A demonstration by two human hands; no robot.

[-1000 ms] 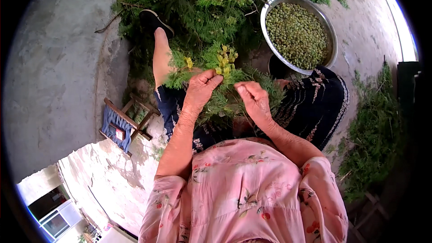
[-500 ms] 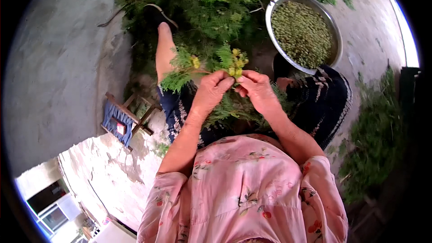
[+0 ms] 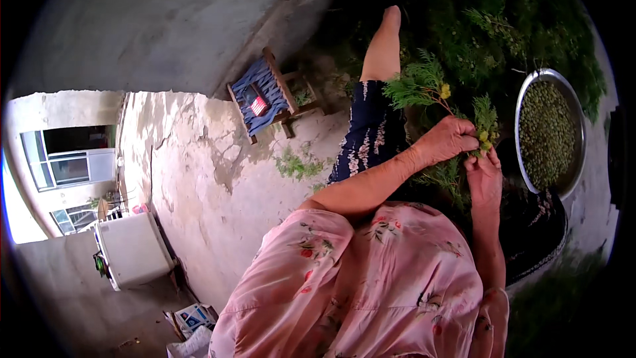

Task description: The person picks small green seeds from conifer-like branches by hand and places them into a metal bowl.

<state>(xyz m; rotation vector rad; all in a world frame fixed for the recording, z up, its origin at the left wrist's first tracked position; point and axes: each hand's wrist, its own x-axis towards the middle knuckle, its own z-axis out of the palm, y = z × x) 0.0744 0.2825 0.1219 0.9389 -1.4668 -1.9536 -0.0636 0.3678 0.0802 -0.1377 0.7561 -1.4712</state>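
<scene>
My left hand [image 3: 447, 140] is closed around the stem of a green evergreen sprig [image 3: 416, 85], whose feathery leaves stick out past the fingers. Small yellow-green cones [image 3: 485, 142] cluster on the sprig between my two hands. From below, my right hand [image 3: 485, 176] pinches at this cluster with thumb and fingers; the exact fingertip contact is partly hidden. To the right of my hands stands a round metal basin [image 3: 519, 134] holding a heap of small green cones [image 3: 546, 136].
Cut evergreen branches [image 3: 490, 33] lie piled beyond my legs. On the left is a low wooden stool [image 3: 270, 96] with a blue strap seat and a small dark item [image 3: 255, 101] on it. A white chest [image 3: 132, 248] stands farther left, near cartons [image 3: 195, 316].
The view has swung left, so my hands and the basin appear farther right, and the window and white chest show more. Both hands remain at the sprig.
</scene>
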